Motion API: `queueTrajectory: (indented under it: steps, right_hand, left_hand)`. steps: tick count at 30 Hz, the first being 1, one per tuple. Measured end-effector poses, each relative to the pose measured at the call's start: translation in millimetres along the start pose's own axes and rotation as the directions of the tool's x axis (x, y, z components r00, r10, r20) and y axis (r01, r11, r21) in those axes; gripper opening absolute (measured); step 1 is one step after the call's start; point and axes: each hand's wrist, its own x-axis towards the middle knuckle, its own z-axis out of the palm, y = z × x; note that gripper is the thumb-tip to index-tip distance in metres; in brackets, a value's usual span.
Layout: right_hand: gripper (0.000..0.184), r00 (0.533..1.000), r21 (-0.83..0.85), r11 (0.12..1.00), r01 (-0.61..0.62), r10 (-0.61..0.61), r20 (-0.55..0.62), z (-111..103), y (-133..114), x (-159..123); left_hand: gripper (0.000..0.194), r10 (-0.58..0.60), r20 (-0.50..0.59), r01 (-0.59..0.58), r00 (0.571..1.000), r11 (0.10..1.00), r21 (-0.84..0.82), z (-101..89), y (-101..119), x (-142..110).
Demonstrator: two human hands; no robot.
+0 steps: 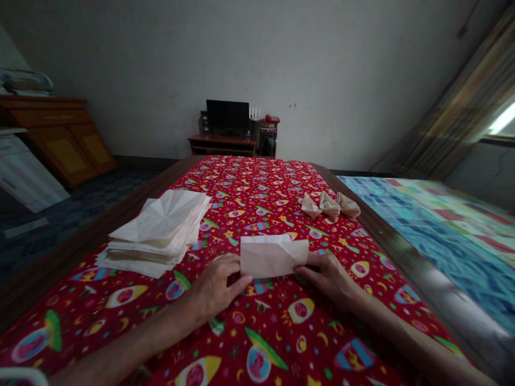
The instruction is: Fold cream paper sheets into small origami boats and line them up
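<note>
The left hand [219, 281] pinches the lower left corner of a folded white sheet [271, 257], thumb in front and fingers behind, while the right hand [328, 276] grips its lower right edge in much the same way. The sheet is held between the two hands, just above or on the red patterned cloth [281, 332], in front of the person; whether its bottom edge touches the cloth, I cannot tell. It is a wide, low rectangle with creases running across it and an uneven top edge, so its folding looks partly done (an early or middle stage, I would judge, since it has none of the hollow, pointed form seen nearby). Beyond the right hand, toward the right side of the table [386, 244], three folded paper pieces [330, 205] sit side by side in a short row, with peaked ends, and these look finished. To the left lies a thick, loosely squared stack of paper [161, 225], its top sheet marked with creases that fan out from the middle; those sheets lie flat, apart from both hands. Judged from this, three pieces are shaped, one is under way, and far more paper lies unshaped in the stack than has been made up, so the work as a whole seems nearer its start.
</note>
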Motion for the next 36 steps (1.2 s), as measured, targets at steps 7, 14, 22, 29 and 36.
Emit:
queueTrajectory:
  steps: [7,14,22,29,36]
  right_hand:
    - [0.041,0.985,-0.009,0.985,-0.173,0.173,-0.029,2.9,0.8,9.9]
    - [0.035,0.971,-0.366,0.918,-0.150,0.068,-0.230,9.8,-8.4,7.0]
    - [0.043,0.965,-0.408,0.881,-0.237,0.165,-0.205,6.7,-7.3,14.7]
    - [0.033,0.944,-0.474,0.818,-0.326,0.256,-0.206,6.8,-11.3,21.2]
    - [0.034,0.955,-0.479,0.828,-0.293,0.226,-0.193,6.8,-6.9,20.7]
  left_hand:
    - [0.013,-0.130,-0.044,0.135,0.991,0.980,0.143,5.6,-7.9,7.9]
    - [0.027,-0.163,-0.036,0.167,0.986,0.972,0.168,2.0,-14.6,15.4]
    - [0.031,-0.235,-0.021,0.234,0.972,0.951,0.202,2.1,-11.1,22.6]
    - [0.040,-0.242,0.062,0.222,0.968,0.949,0.225,-7.1,-23.6,33.4]
    - [0.036,-0.001,-0.070,0.027,0.998,0.928,0.372,-14.1,2.1,34.9]
